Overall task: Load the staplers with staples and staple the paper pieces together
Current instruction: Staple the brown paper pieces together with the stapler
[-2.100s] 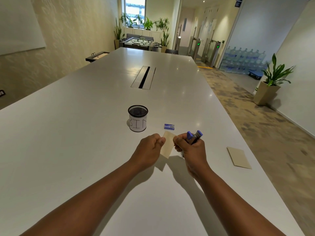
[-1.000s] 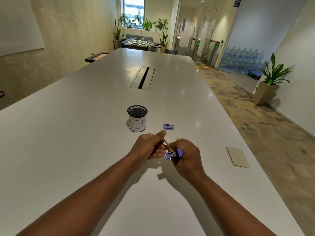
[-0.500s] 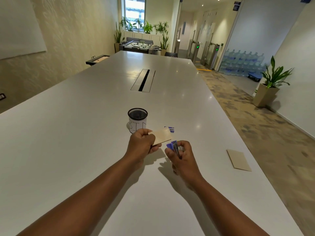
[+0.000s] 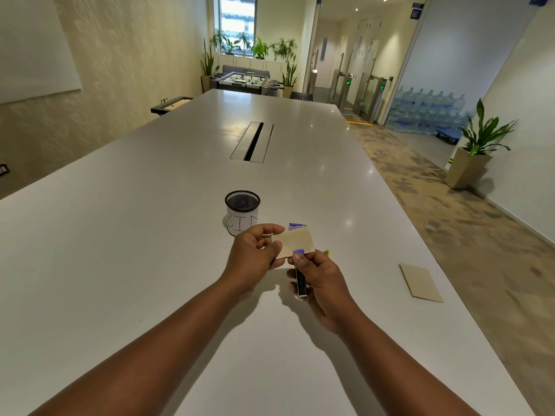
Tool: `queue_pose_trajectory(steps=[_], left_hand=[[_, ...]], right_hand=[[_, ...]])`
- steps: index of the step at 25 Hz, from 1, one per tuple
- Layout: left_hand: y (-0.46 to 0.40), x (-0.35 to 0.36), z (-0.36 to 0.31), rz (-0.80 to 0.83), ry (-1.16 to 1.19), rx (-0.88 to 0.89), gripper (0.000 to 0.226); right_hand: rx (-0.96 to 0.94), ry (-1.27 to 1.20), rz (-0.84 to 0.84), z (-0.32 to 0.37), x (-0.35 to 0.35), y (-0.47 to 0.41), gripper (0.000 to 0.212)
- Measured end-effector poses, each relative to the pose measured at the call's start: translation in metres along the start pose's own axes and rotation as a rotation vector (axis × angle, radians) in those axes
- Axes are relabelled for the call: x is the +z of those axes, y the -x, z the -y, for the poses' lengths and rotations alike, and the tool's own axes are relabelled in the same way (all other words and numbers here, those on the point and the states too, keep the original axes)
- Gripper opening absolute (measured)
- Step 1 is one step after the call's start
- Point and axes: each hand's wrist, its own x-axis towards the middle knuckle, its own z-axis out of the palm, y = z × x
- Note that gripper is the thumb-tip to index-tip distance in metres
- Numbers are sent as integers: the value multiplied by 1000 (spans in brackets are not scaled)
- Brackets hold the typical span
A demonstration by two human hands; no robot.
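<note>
Stapler [image 4: 300,277] in right hand [image 4: 322,280]; left hand [image 4: 252,253] pinches paper piece [image 4: 297,241].

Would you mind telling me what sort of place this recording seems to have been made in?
Most likely an office meeting or break area: a long white conference table with a cable slot, access turnstiles in the corridor beyond, and stacked water-cooler bottles behind glass. A foosball table stands at the far end.

A long white bench [image 4: 150,235] carries a black mesh cup [image 4: 242,212] with a white label. A potted plant [image 4: 476,151] stands at the right wall; stacked water bottles [image 4: 426,111] and a foosball table [image 4: 246,81] lie beyond.
</note>
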Motion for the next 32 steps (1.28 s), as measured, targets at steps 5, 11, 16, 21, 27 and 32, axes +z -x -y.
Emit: queue_pose_trajectory(steps=[5, 11, 16, 21, 27, 32], left_hand=[[2, 1, -4, 44, -27, -15, 27], [2, -1, -7, 115, -35, -28, 28], [3, -1, -7, 120, -47, -15, 28], [4, -2, -6, 117, -42, -15, 28], [4, -3, -7, 133, -56, -1, 29], [5, -4, -6, 129, -52, 6, 28]], right_hand=[[14, -108, -6, 2, 3, -1, 47], [65, -141, -42, 12, -2, -4, 50], [62, -136, -20, 14, 0, -4, 48], [56, -143, -36, 11, 1, -5, 33], [39, -121, -68, 12, 2, -6, 32], [60, -108, -64, 11, 2, -6, 34]])
